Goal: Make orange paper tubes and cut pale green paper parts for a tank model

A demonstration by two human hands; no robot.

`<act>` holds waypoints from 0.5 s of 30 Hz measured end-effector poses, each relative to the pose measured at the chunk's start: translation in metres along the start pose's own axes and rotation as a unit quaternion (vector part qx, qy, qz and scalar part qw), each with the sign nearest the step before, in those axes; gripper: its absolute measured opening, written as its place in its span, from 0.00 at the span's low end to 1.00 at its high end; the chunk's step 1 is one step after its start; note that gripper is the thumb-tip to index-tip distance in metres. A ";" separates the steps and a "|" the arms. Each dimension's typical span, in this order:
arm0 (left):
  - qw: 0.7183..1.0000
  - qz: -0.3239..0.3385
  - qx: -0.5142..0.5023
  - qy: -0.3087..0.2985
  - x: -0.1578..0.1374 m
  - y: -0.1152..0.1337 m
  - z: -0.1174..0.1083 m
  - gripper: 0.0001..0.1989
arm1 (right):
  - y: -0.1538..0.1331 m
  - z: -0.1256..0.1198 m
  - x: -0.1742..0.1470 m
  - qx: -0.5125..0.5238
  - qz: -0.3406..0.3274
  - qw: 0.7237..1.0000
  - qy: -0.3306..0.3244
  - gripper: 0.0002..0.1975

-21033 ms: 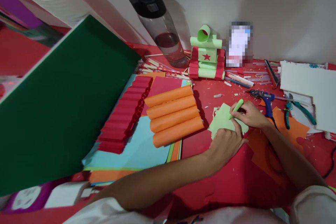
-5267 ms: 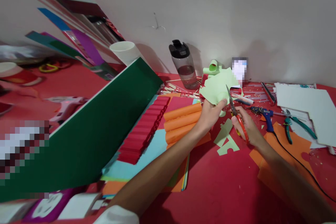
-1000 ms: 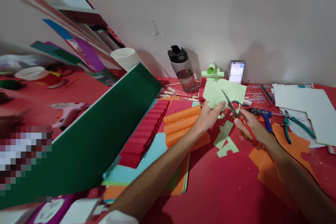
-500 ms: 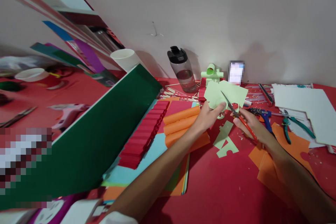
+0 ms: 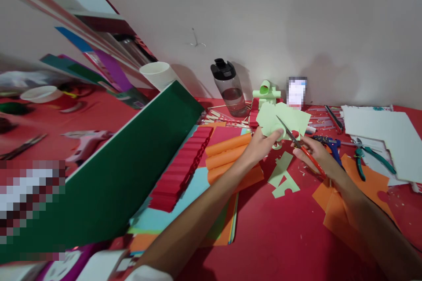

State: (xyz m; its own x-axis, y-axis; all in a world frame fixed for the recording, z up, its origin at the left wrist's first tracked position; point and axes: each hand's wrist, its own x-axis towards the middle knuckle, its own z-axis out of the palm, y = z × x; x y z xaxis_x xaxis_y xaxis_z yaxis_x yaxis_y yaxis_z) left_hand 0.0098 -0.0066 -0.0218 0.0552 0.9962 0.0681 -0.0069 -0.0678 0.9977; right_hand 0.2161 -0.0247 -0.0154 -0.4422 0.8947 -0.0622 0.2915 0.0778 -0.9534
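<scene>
My left hand (image 5: 265,142) pinches a light green sheet of paper (image 5: 298,120) by its near left part, holding it above the table. In my right hand (image 5: 313,151) is a pair of scissors (image 5: 305,151) with orange-red handles. Their blades lie across the paper, pointing up and left; whether they are parted is hard to see. Below the hands, light green paper scraps (image 5: 285,180) with cut-outs rest on the red table (image 5: 263,232). Behind the sheet stands a light green rolled-paper piece (image 5: 266,92).
A water bottle (image 5: 229,90) and a phone (image 5: 296,92) stand by the wall. Orange paper rolls (image 5: 227,153), red corrugated paper (image 5: 184,167) and a green board (image 5: 132,167) lie left. On the right are a blue glue gun (image 5: 332,145), pliers (image 5: 376,156) and orange sheets (image 5: 365,175).
The scissors and the green sheet have shifted very slightly, with the blade tips a little lower and further left. Both hands keep their holds.
</scene>
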 end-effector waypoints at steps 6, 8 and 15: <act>1.000 -0.004 -0.025 0.001 0.003 -0.003 0.000 0.14 | -0.005 0.001 0.000 0.002 0.003 1.000 0.002 0.20; 1.000 -0.005 -0.017 0.002 0.003 -0.003 -0.001 0.13 | -0.004 0.000 0.001 -0.003 0.004 1.000 -0.001 0.20; 1.000 0.005 0.023 -0.019 0.001 0.002 -0.005 0.10 | 0.007 -0.006 0.002 -0.009 -0.010 1.000 -0.024 0.22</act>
State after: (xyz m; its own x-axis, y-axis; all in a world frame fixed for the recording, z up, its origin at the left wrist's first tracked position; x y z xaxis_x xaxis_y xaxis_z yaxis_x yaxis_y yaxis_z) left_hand 0.0052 -0.0059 -0.0201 0.0926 0.9927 0.0772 0.0381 -0.0810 0.9960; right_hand 0.2226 -0.0196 -0.0202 -0.4888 0.8705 -0.0584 0.2979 0.1036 -0.9489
